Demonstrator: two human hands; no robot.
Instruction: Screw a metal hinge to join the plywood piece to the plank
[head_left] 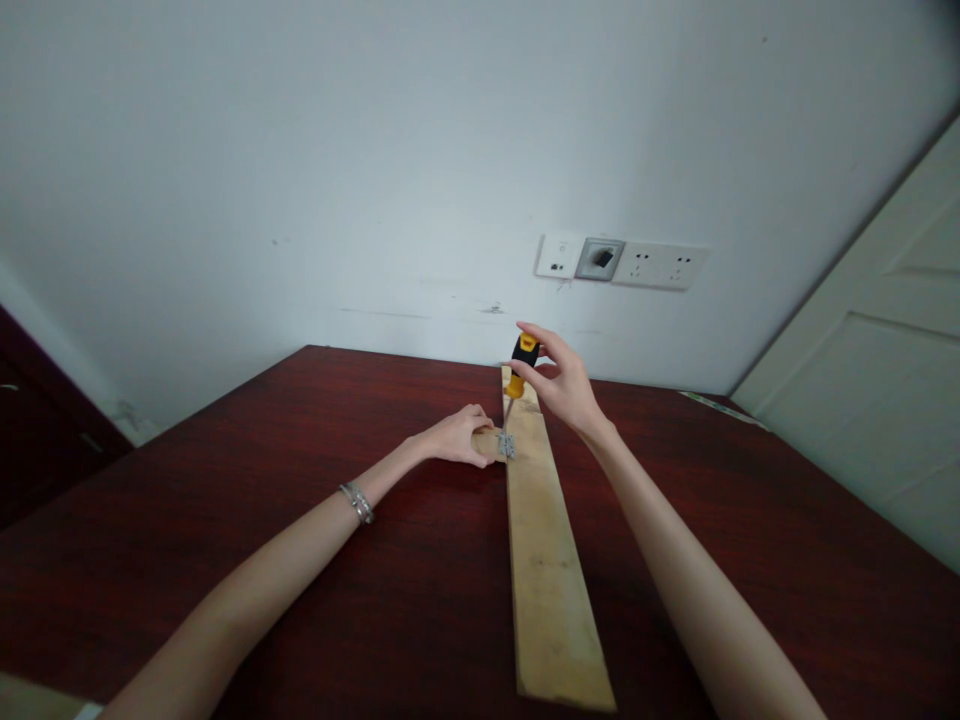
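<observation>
A long pale wooden board [551,560] lies on the dark red table, running away from me toward the wall. Against its left edge sits a small wooden block [486,443], and a metal hinge [507,445] spans the joint between the two. My left hand [459,437] is closed around the small block, thumb on the near side and fingers on the far side. In my right hand [561,380] is a yellow-and-black screwdriver [526,352], held tilted by its handle. Its shaft points down to the hinge; whether the tip sits in a screw is too small to tell.
The dark red table [337,600] reaches back to a white wall [375,180]. Wall sockets [660,265] are set above its far edge. A thin patterned strip [724,408] lies at the far right. A white panelled door [885,350] stands at the right.
</observation>
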